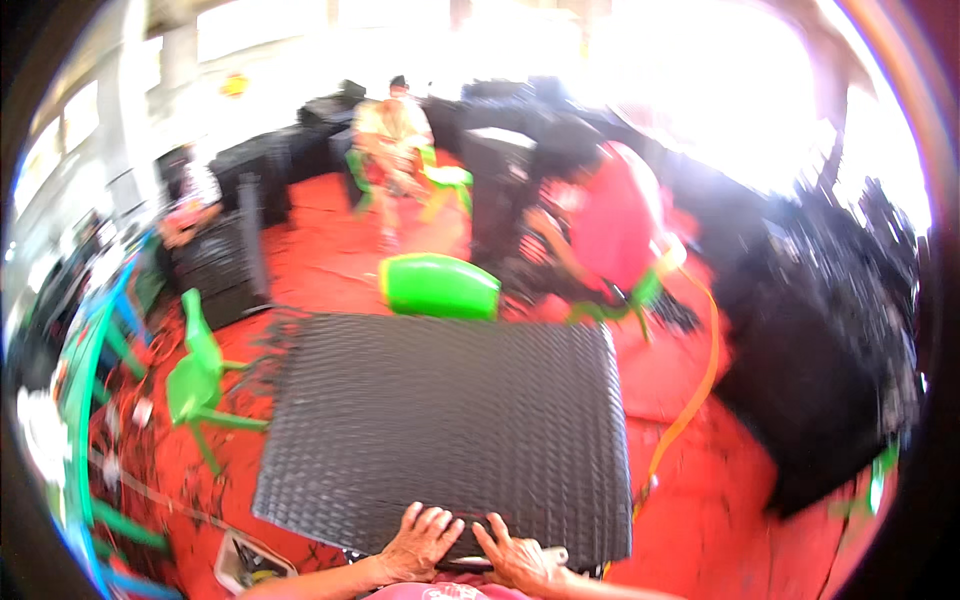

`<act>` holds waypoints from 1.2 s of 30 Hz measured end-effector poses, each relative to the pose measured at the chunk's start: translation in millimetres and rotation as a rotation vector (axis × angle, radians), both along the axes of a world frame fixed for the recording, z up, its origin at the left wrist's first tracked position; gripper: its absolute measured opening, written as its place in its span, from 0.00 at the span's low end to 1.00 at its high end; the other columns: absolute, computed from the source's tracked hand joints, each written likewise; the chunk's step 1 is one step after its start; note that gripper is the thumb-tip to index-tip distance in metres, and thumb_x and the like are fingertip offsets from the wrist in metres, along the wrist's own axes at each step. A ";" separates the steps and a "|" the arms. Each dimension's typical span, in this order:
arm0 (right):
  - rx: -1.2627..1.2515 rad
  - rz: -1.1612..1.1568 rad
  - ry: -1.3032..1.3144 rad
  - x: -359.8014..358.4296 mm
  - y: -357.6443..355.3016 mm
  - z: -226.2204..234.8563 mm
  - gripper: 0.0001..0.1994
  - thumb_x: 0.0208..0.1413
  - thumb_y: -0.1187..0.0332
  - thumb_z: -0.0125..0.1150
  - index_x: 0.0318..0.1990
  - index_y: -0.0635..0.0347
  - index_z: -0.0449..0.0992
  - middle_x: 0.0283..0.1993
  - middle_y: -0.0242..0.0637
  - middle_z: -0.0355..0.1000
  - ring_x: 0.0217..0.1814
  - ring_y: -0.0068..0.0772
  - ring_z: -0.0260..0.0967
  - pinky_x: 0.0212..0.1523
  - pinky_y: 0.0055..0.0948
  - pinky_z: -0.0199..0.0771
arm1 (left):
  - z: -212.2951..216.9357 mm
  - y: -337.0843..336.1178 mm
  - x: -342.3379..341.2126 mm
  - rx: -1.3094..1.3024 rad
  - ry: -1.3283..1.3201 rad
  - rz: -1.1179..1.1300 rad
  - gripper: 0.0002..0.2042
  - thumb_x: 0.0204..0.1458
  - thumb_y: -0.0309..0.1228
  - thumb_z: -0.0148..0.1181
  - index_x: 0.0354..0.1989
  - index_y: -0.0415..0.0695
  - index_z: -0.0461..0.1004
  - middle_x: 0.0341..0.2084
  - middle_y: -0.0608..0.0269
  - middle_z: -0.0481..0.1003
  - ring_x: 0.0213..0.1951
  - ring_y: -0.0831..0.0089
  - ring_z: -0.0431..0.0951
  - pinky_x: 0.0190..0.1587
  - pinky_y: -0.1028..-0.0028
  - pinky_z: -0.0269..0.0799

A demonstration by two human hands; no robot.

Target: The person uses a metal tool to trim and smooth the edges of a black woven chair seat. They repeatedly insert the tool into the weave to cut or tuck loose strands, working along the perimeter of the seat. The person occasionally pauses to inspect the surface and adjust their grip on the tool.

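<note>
Black woven wicker panel (450,430) lies flat, 2 hands (470,548) pressing its near edge.

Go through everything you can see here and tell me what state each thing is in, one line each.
Black woven panel: lying flat, both hands on its near edge.
Left hand: fingers spread, pressing on the panel's edge.
Right hand: fingers spread on the same edge.
Small green chair: standing on the red floor, unoccupied.
Green chair back: upright just beyond the panel's far edge.
Orange hose: loose, curving across the floor.
</note>
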State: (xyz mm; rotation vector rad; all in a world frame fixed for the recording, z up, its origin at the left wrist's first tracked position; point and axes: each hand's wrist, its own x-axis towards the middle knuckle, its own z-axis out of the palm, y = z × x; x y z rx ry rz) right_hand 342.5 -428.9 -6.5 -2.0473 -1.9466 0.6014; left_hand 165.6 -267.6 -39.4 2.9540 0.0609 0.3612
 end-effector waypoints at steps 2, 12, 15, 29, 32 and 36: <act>0.064 0.015 -0.004 -2.7 1.6 -2.1 0.48 0.42 0.57 0.74 0.69 0.67 0.53 0.68 0.72 0.50 0.31 0.55 0.79 0.27 0.44 0.81 | 19.2 -4.1 -2.8 0.042 -0.037 0.043 0.37 0.45 0.49 0.61 0.62 0.37 0.64 0.54 0.50 0.64 0.58 0.54 0.62 0.61 0.42 0.50; 0.070 -0.135 -0.018 -2.3 -5.0 -15.7 0.33 0.50 0.69 0.58 0.65 0.72 0.60 0.68 0.72 0.53 0.30 0.42 0.77 0.26 0.39 0.80 | -1.5 4.2 17.7 0.019 0.060 0.017 0.44 0.29 0.31 0.66 0.65 0.39 0.63 0.58 0.48 0.61 0.61 0.51 0.60 0.64 0.42 0.49; 0.125 -0.096 0.018 -0.3 -7.0 -17.8 0.31 0.49 0.73 0.57 0.63 0.75 0.61 0.69 0.71 0.50 0.35 0.41 0.76 0.31 0.38 0.82 | -0.6 6.6 16.6 0.013 0.083 0.037 0.44 0.30 0.32 0.67 0.65 0.40 0.62 0.59 0.48 0.61 0.62 0.53 0.59 0.66 0.43 0.45; 0.023 -0.175 -0.004 11.8 -20.0 -1.7 0.46 0.42 0.68 0.72 0.70 0.67 0.53 0.75 0.60 0.43 0.39 0.48 0.78 0.37 0.42 0.80 | 3.6 -6.6 31.3 -0.059 0.025 -0.066 0.53 0.30 0.40 0.75 0.69 0.42 0.54 0.69 0.50 0.56 0.70 0.53 0.53 0.68 0.40 0.34; 0.033 -0.184 -0.004 12.0 -17.0 -5.1 0.44 0.43 0.70 0.69 0.69 0.67 0.53 0.74 0.62 0.44 0.36 0.48 0.79 0.35 0.43 0.81 | 1.4 -7.0 31.3 -0.022 0.054 -0.065 0.53 0.29 0.40 0.75 0.69 0.41 0.54 0.69 0.49 0.55 0.70 0.53 0.54 0.68 0.40 0.35; 0.009 -0.184 -0.013 12.0 -16.4 -6.2 0.42 0.43 0.71 0.66 0.69 0.67 0.54 0.74 0.63 0.45 0.34 0.47 0.78 0.33 0.42 0.81 | 1.1 -7.0 31.3 0.000 0.070 -0.081 0.52 0.28 0.40 0.75 0.68 0.41 0.56 0.68 0.48 0.57 0.69 0.54 0.56 0.68 0.42 0.37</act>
